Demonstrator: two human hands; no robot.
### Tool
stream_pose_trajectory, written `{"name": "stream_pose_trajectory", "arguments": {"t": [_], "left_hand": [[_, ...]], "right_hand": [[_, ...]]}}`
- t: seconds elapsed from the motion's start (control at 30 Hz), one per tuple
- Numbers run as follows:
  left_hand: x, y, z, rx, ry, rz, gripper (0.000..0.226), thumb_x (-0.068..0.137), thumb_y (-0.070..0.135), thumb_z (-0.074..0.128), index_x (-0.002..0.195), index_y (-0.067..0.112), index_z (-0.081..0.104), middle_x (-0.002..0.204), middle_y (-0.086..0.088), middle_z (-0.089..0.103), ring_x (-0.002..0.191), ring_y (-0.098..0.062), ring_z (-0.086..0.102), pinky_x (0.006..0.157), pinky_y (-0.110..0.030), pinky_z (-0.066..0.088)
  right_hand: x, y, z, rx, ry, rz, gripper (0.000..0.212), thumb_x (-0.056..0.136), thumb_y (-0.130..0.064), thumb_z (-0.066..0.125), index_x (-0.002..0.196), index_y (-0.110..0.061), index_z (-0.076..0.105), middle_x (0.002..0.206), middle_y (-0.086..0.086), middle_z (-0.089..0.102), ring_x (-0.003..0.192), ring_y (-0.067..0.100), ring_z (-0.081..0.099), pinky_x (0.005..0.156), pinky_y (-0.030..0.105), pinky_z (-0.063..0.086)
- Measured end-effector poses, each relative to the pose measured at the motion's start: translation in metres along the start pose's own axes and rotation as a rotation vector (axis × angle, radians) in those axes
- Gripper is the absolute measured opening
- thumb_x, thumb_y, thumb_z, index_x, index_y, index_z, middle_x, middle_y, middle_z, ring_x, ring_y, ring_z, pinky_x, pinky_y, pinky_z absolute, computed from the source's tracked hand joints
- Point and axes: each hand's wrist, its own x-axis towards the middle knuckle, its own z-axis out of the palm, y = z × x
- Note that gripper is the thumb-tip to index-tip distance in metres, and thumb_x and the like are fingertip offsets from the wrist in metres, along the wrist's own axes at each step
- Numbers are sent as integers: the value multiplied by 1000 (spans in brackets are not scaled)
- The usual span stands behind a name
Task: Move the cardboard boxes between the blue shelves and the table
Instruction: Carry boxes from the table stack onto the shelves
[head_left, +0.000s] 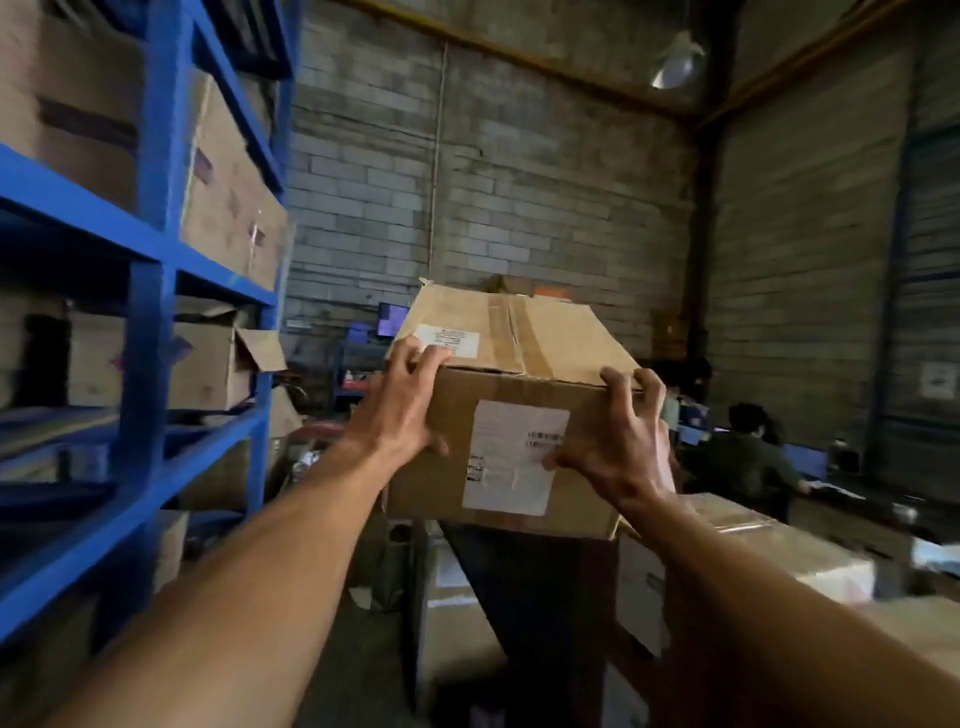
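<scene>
Grey block wall (519, 182) closes the room ahead of you. At your left stand the blue shelves (156, 249), stocked with cardboard boxes (228, 192). Your left hand (400, 405) grips the box (524, 343) at its near left top corner, fingers (426, 358) curled over the top. The box is mid-view, just right of the shelves, taped shut, a white label (514, 457) on its front. Your right hand (618, 441) grips the right top corner, thumb on that label. Further right, more boxes (779, 551) lie low, and a person (743, 457) sits beyond them.
</scene>
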Motion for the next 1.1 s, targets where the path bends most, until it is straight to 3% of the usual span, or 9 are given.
{"name": "stream_pose_trajectory", "arguments": {"t": [0.13, 0.3, 0.67, 0.83, 1.1], "left_hand": [[-13, -51, -21, 139, 7, -106, 111, 45, 29, 96, 139, 27, 35, 143, -3, 26, 114, -34, 51, 90, -45, 48], [-37, -82, -46, 275, 17, -201, 112, 46, 31, 96, 138, 28, 33, 141, -2, 27, 116, -33, 49, 90, -45, 50], [-129, -60, -114, 487, 68, -602, 112, 47, 25, 96, 138, 35, 30, 142, 6, 22, 122, -34, 44, 91, -53, 48], [-176, -61, -170, 614, 80, -728, 115, 44, 27, 97, 137, 37, 30, 141, 6, 22, 123, -36, 43, 97, -55, 44], [-243, -72, -267, 803, 137, -850, 114, 45, 21, 96, 139, 32, 32, 148, -4, 23, 128, -38, 40, 100, -57, 42]], "right_hand": [[6, -39, 63, 152, -45, -51, 109, 46, -50, 92, 132, -35, 27, 146, 0, 14, 120, 40, 40, 91, 57, 50], [3, -71, 101, 286, -136, -116, 110, 46, -46, 94, 134, -32, 29, 147, 2, 14, 121, 46, 40, 94, 59, 48], [-24, -137, 123, 601, -390, -317, 112, 42, -44, 96, 131, -34, 30, 149, -2, 11, 122, 45, 42, 98, 55, 46], [-55, -200, 126, 793, -507, -374, 114, 40, -45, 96, 132, -31, 30, 147, -6, 12, 124, 39, 40, 100, 50, 45], [-100, -327, 127, 1020, -644, -480, 114, 42, -43, 95, 134, -32, 27, 145, -5, 11, 122, 41, 41, 100, 57, 43]]}}
